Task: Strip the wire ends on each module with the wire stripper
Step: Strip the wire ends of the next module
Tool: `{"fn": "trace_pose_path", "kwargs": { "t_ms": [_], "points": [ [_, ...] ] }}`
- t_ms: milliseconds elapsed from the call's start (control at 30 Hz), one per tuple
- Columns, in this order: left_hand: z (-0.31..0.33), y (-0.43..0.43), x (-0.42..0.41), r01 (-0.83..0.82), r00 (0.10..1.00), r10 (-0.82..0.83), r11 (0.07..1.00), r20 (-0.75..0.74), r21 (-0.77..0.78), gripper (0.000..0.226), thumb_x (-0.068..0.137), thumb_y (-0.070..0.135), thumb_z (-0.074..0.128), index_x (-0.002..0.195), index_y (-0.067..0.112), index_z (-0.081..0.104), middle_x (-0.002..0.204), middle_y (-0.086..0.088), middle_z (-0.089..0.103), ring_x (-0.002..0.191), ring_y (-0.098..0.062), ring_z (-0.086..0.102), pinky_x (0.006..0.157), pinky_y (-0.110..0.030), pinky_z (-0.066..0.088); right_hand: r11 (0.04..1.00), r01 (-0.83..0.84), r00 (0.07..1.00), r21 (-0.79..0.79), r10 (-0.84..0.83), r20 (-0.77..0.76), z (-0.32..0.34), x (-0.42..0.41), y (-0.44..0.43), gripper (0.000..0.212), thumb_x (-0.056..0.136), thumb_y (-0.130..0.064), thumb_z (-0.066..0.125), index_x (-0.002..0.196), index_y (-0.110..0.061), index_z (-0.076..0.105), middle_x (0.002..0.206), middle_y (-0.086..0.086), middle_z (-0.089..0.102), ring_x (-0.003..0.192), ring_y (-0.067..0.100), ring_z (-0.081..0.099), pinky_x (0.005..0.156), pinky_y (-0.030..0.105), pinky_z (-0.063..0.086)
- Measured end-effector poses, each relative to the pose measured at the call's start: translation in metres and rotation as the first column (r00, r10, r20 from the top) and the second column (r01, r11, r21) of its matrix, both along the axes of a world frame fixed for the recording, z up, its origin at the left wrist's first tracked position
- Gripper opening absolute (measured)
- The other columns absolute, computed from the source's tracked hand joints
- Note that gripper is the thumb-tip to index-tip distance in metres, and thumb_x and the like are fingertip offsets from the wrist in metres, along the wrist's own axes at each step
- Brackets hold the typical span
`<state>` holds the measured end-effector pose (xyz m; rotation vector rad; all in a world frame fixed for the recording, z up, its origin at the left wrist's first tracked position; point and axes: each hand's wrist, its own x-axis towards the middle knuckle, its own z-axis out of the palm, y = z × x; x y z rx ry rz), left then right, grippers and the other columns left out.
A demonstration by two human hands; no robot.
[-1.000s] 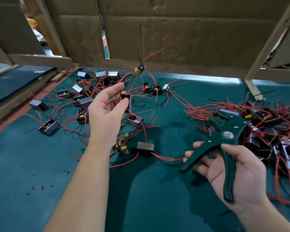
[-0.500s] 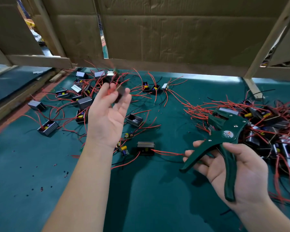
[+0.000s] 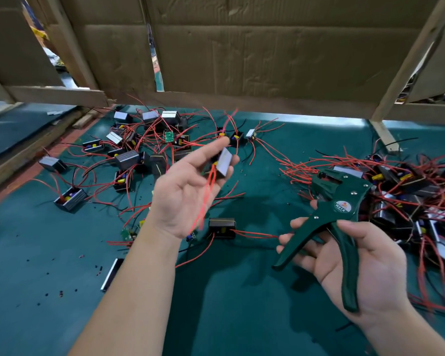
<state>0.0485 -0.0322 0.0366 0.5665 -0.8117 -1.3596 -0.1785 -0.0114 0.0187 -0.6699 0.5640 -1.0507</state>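
Grey module [image 3: 223, 165] trails blurred red wires [image 3: 207, 199].

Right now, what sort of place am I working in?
Probably a small electronics assembly workshop: a green mat strewn with red-wired modules, a wire stripper in the right hand, one module in the left hand, and cardboard walls on a wooden frame behind.

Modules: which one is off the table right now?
The grey-faced module held at the fingertips of the left hand, its red wires trailing across the palm. All the others lie on the green mat.
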Motion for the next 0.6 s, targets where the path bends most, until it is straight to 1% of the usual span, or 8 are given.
{"fn": "trace_pose_path", "kwargs": {
  "t_ms": [67,133,200,267,333,367,467,600],
  "points": [
    [-0.003,-0.001,-0.008,-0.008,1.0,0.009,0.997,-0.004,0.075,0.04,0.077,0.011,0.047,0.111,-0.001,0.064,0.101,-0.015,0.064,0.103,-0.035,0.063,0.088,-0.039,0.055,1.0,-0.013,1.0,0.003,0.013,0.014,0.001,0.0,0.001,0.057,0.034,-0.034,0.083,0.084,-0.009,0.069,0.084,0.023,0.064,0.073,0.044,0.064,0.066,0.053,0.057],
    [-0.008,-0.004,-0.016,-0.15,0.983,0.133,0.979,0.13,0.136,0.016,0.094,0.01,0.048,0.096,0.012,0.064,0.083,-0.006,0.066,0.089,-0.032,0.068,0.076,-0.042,0.057,1.0,-0.028,0.999,-0.001,0.028,0.015,0.002,0.0,0.001,0.062,0.034,-0.034,0.084,0.089,-0.009,0.069,0.085,0.023,0.064,0.072,0.043,0.064,0.064,0.052,0.057],
    [-0.012,-0.004,-0.023,-0.236,0.94,0.194,0.964,0.279,0.123,0.01,0.096,0.009,0.051,0.095,0.019,0.054,0.07,-0.002,0.065,0.079,-0.027,0.07,0.073,-0.042,0.056,0.999,-0.044,0.999,-0.006,0.044,0.012,0.003,0.0,0.001,0.065,0.034,-0.034,0.084,0.092,-0.008,0.069,0.085,0.024,0.064,0.072,0.043,0.064,0.064,0.052,0.056],
    [-0.015,-0.004,-0.026,-0.242,0.906,0.195,0.967,0.375,0.082,0.02,0.091,0.015,0.058,0.107,0.023,0.051,0.067,0.0,0.067,0.08,-0.023,0.071,0.074,-0.036,0.055,0.998,-0.061,0.998,-0.006,0.061,0.014,0.003,0.0,0.001,0.074,0.035,-0.034,0.084,0.102,-0.007,0.065,0.085,0.025,0.063,0.072,0.044,0.064,0.064,0.053,0.056],
    [-0.016,-0.003,-0.025,-0.21,0.898,0.168,0.976,0.406,0.059,0.04,0.081,0.023,0.065,0.119,0.027,0.051,0.067,0.001,0.068,0.086,-0.02,0.071,0.072,-0.024,0.055,0.997,-0.078,0.997,-0.001,0.078,0.013,0.004,0.0,0.001,0.082,0.036,-0.033,0.084,0.11,-0.006,0.061,0.086,0.025,0.062,0.072,0.044,0.063,0.065,0.053,0.056],
    [-0.014,-0.002,-0.025,-0.196,0.899,0.159,0.979,0.408,0.051,0.041,0.08,0.025,0.067,0.119,0.026,0.054,0.066,0.001,0.068,0.087,-0.02,0.072,0.073,-0.022,0.054,0.996,-0.089,0.996,0.003,0.089,0.013,0.005,0.0,0.001,0.084,0.036,-0.033,0.084,0.112,-0.006,0.061,0.086,0.026,0.062,0.072,0.044,0.063,0.065,0.053,0.056],
    [-0.01,-0.001,-0.027,-0.232,0.883,0.21,0.973,0.421,0.0,0.012,0.084,0.031,0.064,0.087,0.024,0.073,0.06,0.003,0.064,0.073,-0.019,0.071,0.073,-0.024,0.054,0.991,-0.131,0.991,0.016,0.131,-0.001,0.005,0.001,0.002,0.088,0.036,-0.032,0.085,0.115,-0.004,0.06,0.088,0.027,0.062,0.073,0.045,0.063,0.065,0.055,0.055],
    [-0.007,0.003,-0.03,-0.225,0.89,0.213,0.974,0.402,-0.017,0.031,0.078,0.046,0.06,0.077,0.019,0.075,0.056,0.004,0.062,0.059,-0.014,0.066,0.066,-0.023,0.054,0.978,-0.207,0.978,0.026,0.206,0.041,0.006,0.002,0.005,0.088,0.04,-0.026,0.085,0.119,0.0,0.058,0.088,0.031,0.058,0.07,0.049,0.061,0.063,0.056,0.053]
  ]
}}
